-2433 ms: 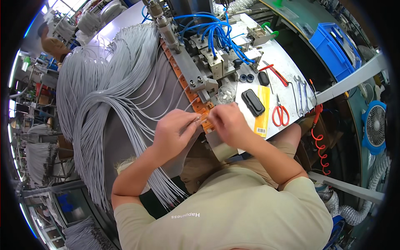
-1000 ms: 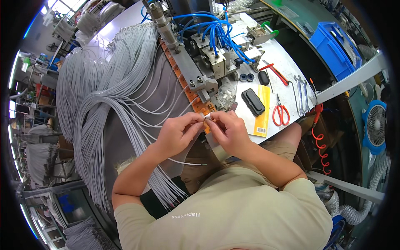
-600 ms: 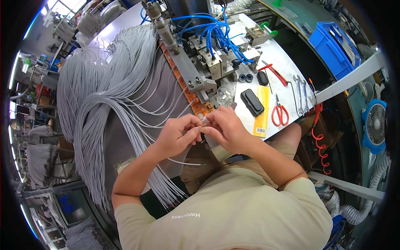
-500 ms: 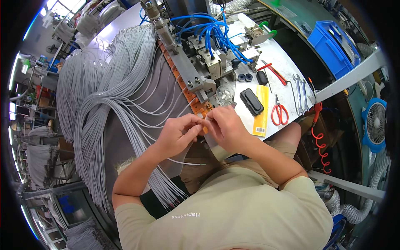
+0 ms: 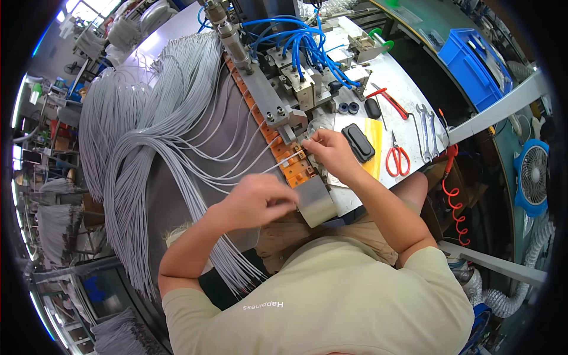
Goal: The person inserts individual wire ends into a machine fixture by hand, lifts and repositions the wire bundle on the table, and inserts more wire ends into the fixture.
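My left hand (image 5: 257,200), smeared by motion, hovers to the left of the front end of the orange fixture strip (image 5: 294,170); its grip cannot be made out. My right hand (image 5: 331,151) is above the strip's right side, thumb and fingertips pinched together beside a clear dish (image 5: 320,122) of small pale pieces. Whatever is between those fingertips is too small to tell. One grey cable (image 5: 283,164) crosses the strip, its end close to my right fingertips. Several other grey cables run from a large bundle (image 5: 133,142) on the left to the strip.
A metal press (image 5: 251,83) with blue air tubes (image 5: 302,44) stands over the strip. At right lie a black case (image 5: 357,142), a yellow packet (image 5: 374,130), red-handled scissors (image 5: 397,160), pliers (image 5: 390,103) and wrenches (image 5: 429,133). A grey metal block (image 5: 316,200) sits at the front.
My hands were together over the strip's front end and have parted. The left has drawn back slightly and lower; the right has moved up toward the dish. A cable now crosses the strip there.
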Motion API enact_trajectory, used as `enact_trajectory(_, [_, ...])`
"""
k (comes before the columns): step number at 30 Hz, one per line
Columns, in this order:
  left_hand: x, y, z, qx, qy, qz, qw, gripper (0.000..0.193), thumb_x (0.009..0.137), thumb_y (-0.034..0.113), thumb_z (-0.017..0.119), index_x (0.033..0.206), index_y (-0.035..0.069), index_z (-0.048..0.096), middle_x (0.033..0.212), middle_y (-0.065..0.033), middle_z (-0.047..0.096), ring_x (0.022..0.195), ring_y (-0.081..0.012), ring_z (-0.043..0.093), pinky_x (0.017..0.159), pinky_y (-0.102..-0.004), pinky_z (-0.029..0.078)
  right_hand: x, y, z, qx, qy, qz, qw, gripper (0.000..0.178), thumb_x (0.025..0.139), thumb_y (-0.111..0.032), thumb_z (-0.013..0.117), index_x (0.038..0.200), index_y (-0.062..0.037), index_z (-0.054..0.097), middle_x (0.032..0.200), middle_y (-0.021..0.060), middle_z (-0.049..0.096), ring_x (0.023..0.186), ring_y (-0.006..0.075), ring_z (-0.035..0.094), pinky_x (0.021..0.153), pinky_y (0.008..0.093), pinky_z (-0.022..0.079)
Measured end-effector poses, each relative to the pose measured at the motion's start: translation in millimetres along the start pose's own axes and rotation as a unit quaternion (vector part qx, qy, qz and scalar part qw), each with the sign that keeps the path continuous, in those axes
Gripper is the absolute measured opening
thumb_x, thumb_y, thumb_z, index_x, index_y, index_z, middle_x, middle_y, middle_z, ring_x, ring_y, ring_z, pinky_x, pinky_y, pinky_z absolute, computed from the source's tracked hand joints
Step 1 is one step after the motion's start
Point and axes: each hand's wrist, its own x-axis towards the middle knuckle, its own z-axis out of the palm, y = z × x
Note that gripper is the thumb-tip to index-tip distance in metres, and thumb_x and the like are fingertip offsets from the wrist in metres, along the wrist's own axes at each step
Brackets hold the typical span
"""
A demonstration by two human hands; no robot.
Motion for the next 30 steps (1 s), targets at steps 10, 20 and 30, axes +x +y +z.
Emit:
enact_trajectory(10, [6, -7, 4, -0.003, 0.213, -0.069, 0.975, 0.019, 0.083, 0.009, 0.075, 0.100, 0.001, 0.073, 0.080, -0.0095, 0.070, 0.065, -0.0152, 0.064, 0.060, -0.0274, 0.051, -20, 6, 9, -0.057, 0.110, -0.174, 0.977, 0.018, 0.098, -0.018, 0.060, 0.091, -0.0021, 0.056, 0.062, 0.0023, 0.053, 0.054, 0.0088, 0.047, 0.053, 0.0270, 0.040])
enact_trajectory(20, [6, -10, 10, -0.233, 0.236, -0.123, 0.935, 0.017, 0.090, 0.007, 0.069, 0.105, -0.001, 0.070, 0.078, -0.0059, 0.071, 0.064, -0.0064, 0.064, 0.057, -0.0221, 0.050, -70, -27, 29, -0.216, 0.118, -0.423, 0.872, 0.013, 0.086, -0.001, 0.070, 0.095, -0.0033, 0.061, 0.066, 0.0074, 0.060, 0.054, 0.0206, 0.055, 0.059, 0.0324, 0.042])
enact_trajectory(30, [6, 0, 7, -0.168, 0.285, -0.112, 0.937, 0.014, 0.086, 0.002, 0.072, 0.100, -0.002, 0.072, 0.082, -0.0067, 0.074, 0.072, -0.0072, 0.068, 0.065, -0.0217, 0.055, -70, -31, 37, -0.210, 0.110, -0.377, 0.895, 0.018, 0.081, 0.001, 0.072, 0.098, -0.0034, 0.066, 0.070, 0.0065, 0.065, 0.057, 0.0231, 0.057, 0.064, 0.0336, 0.040])
